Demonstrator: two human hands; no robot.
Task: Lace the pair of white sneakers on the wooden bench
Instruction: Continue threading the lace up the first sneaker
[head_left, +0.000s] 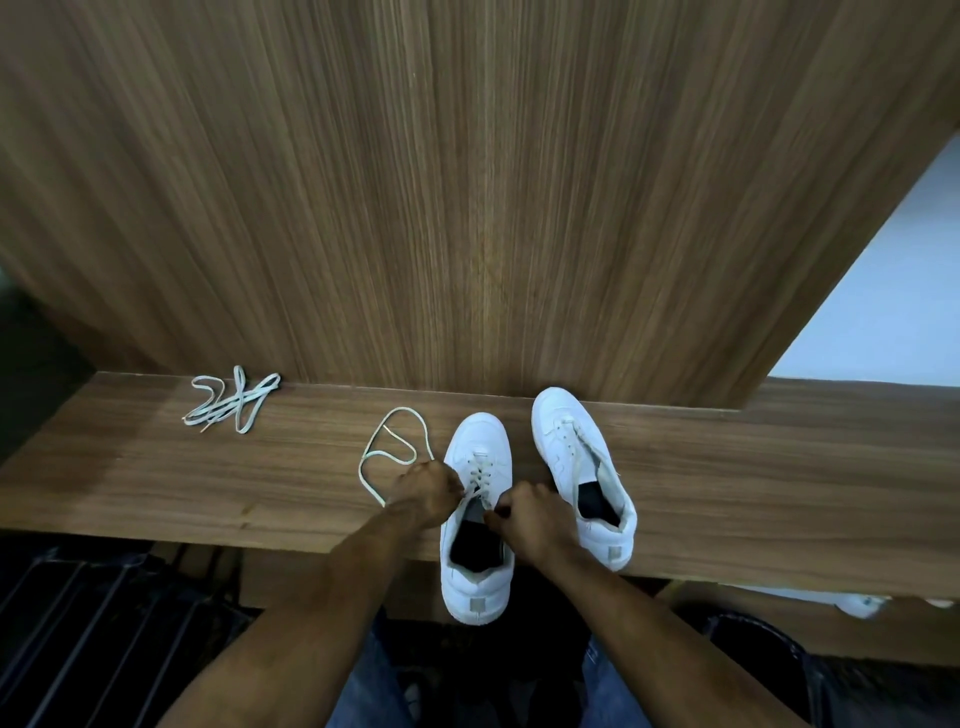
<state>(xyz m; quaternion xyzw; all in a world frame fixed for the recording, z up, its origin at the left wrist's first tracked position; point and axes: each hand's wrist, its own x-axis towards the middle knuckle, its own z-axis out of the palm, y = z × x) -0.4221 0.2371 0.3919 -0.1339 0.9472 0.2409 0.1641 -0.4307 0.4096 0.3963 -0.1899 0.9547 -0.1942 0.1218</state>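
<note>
Lacing roughly half done on near sneaker (475, 499), lower eyelets crossed, left hand (423, 491) and right hand (524, 514) each pinching its lace (387, 457) at the upper eyelets; far sneaker (582, 462) unlaced, spare lace (228, 402) lying apart on table (779, 467).

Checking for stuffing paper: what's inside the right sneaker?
Inside the right sneaker only a dark insole shows; the toe end is covered by its tongue.
</note>
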